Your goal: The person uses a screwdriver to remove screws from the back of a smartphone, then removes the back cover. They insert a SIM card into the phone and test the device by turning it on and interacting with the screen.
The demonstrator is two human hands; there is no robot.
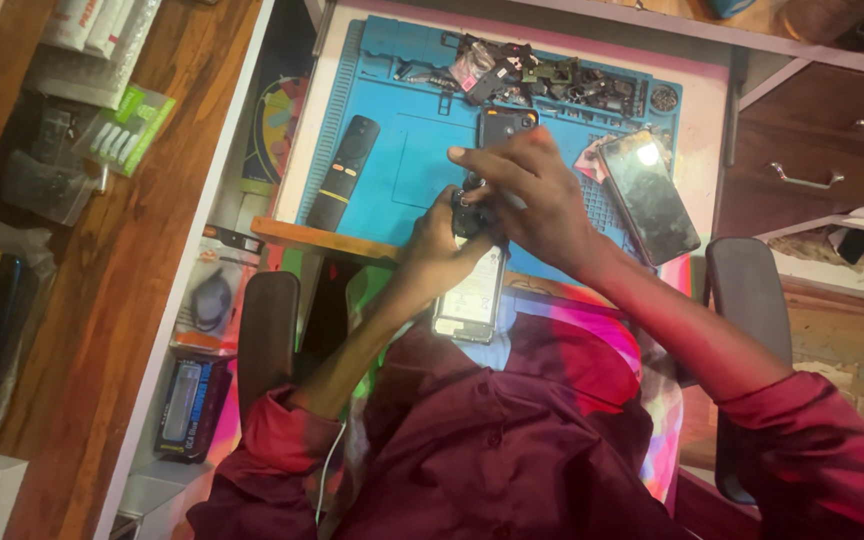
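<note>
A black remote (343,172) lies at the left of the blue work mat (412,170). At the mat's near edge, the left hand (439,240) grips the opened phone (472,290) from below, while the right hand (527,190) pinches down on its top; a dark-screened phone (649,195) lies at the right.

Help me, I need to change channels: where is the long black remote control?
In the head view, the long black remote control lies on the left part of the blue work mat, left of the left hand, with nothing touching it.
</note>
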